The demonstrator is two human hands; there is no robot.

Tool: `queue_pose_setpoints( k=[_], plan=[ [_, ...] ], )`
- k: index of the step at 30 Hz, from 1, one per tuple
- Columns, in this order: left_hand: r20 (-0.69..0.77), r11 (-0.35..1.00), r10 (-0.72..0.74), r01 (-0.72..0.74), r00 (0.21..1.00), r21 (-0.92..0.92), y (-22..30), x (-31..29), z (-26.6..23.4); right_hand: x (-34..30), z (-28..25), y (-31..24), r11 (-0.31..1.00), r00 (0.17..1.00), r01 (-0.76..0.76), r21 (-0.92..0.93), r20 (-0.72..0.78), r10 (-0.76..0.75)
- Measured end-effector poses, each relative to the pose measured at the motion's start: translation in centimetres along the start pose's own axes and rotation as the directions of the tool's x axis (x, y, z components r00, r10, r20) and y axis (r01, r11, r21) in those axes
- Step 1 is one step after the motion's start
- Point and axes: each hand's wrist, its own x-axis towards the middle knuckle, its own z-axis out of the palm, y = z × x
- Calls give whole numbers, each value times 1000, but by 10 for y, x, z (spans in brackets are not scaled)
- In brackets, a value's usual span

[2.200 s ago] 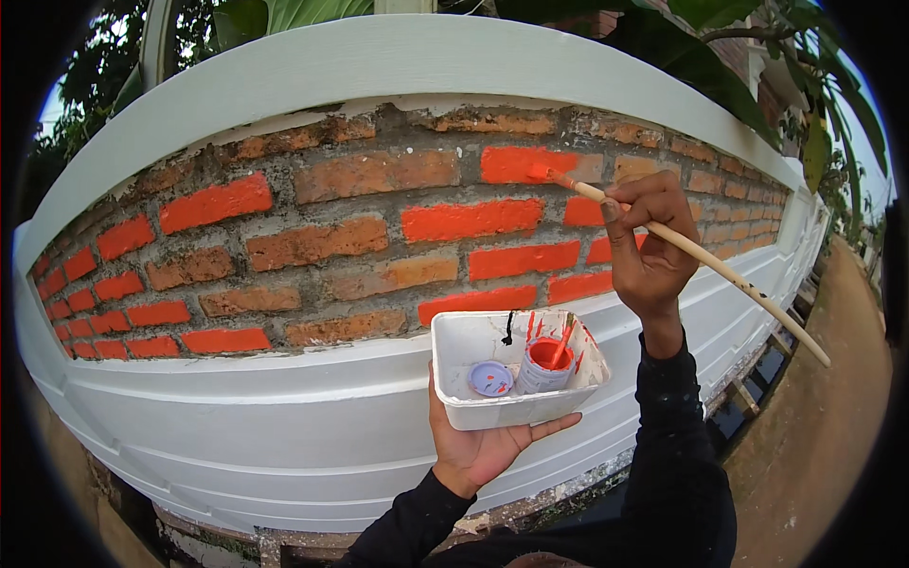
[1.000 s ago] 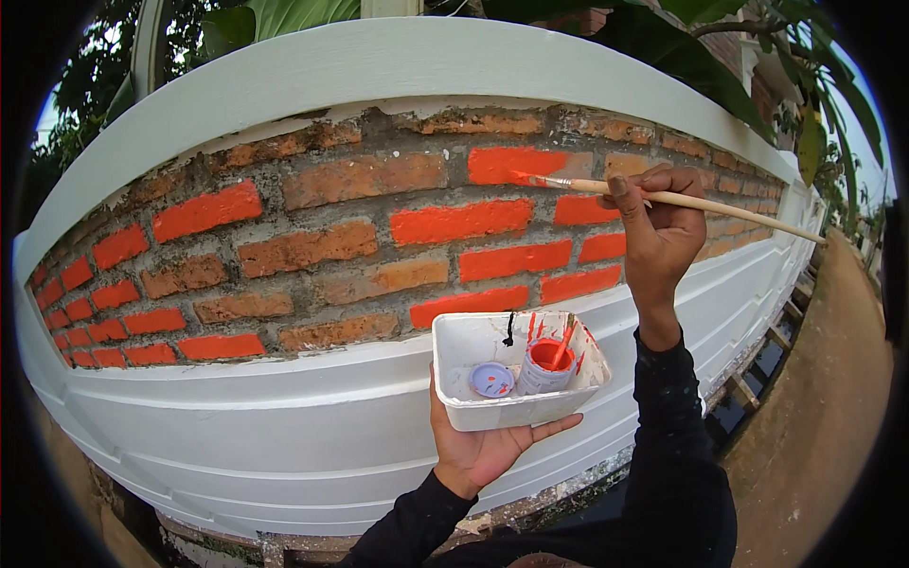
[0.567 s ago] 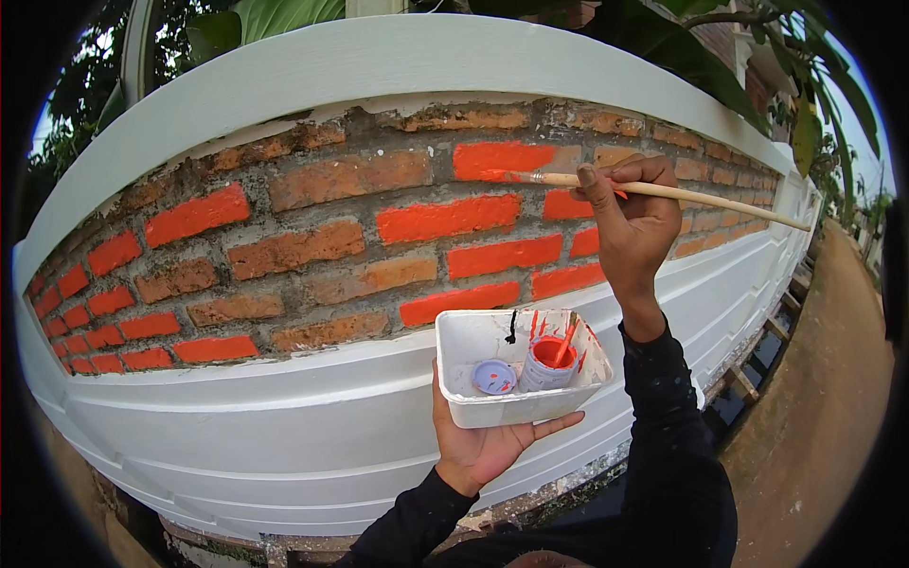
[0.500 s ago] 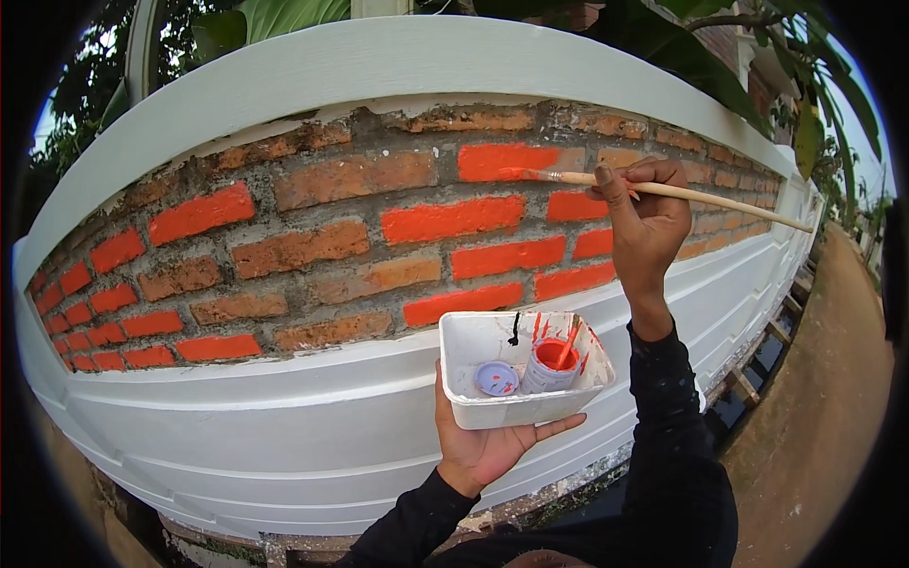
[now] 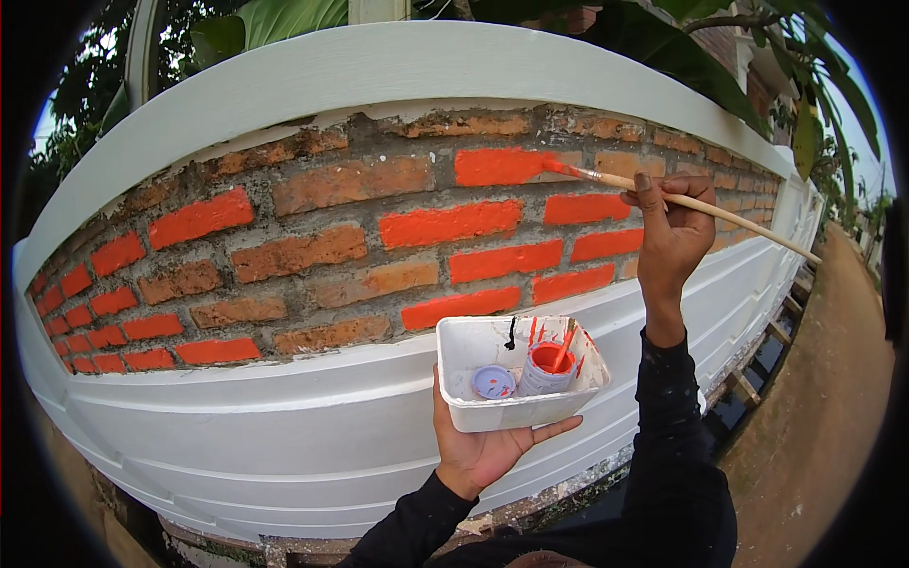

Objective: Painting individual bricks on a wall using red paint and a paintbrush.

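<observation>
My right hand (image 5: 674,222) pinches a long wooden paintbrush (image 5: 701,204), its bristles loaded with red-orange paint. The bristle tip touches the right part of a partly painted brick (image 5: 499,167) in the upper rows of the wall. My left hand (image 5: 481,454) supports a white plastic tub (image 5: 502,415) from below, fingers spread along its underside and side. Inside the tub stand an open jar of red-orange paint (image 5: 546,379) with a paint-smeared stick (image 5: 565,343) in it, and a round lid (image 5: 493,381) beside the jar.
A brick panel mixes painted bricks (image 5: 201,216) and bare bricks (image 5: 298,250), framed by a white ledge (image 5: 379,62) above and white moulding (image 5: 312,426) below. Large leaves (image 5: 663,66) overhang the ledge. At right, a dirt path (image 5: 814,379) runs beside a dark ditch (image 5: 748,388).
My right hand and the paintbrush have moved to the right along the upper brick. Red paint now covers more of that brick's right part. The tub stays nearly in place.
</observation>
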Motion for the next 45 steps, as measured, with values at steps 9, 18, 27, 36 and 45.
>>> queue_pose_setpoints(
  k=[9, 18, 27, 36, 45],
  plan=[
    [1, 1000, -3, 3, 1000, 9, -1, 1, 1, 6, 2, 8, 1000, 1000, -11, -6, 29, 11],
    [-18, 1000, 0, 0, 1000, 5, 1, 0, 2, 3, 9, 3, 1000, 997, -20, 4, 73, 19],
    [-17, 1000, -2, 1, 1000, -20, 1, 0, 2, -16, 28, -6, 869, 915, 385, -310, 248, -317],
    [-14, 1000, -9, 8, 1000, -31, -4, -3, 3, -10, 22, -11, 887, 920, 387, -251, 52, -387],
    [-33, 1000, -16, 16, 999, 11, -4, -2, 1, -19, 36, -7, 949, 951, 303, -89, 91, -295]
  ],
)
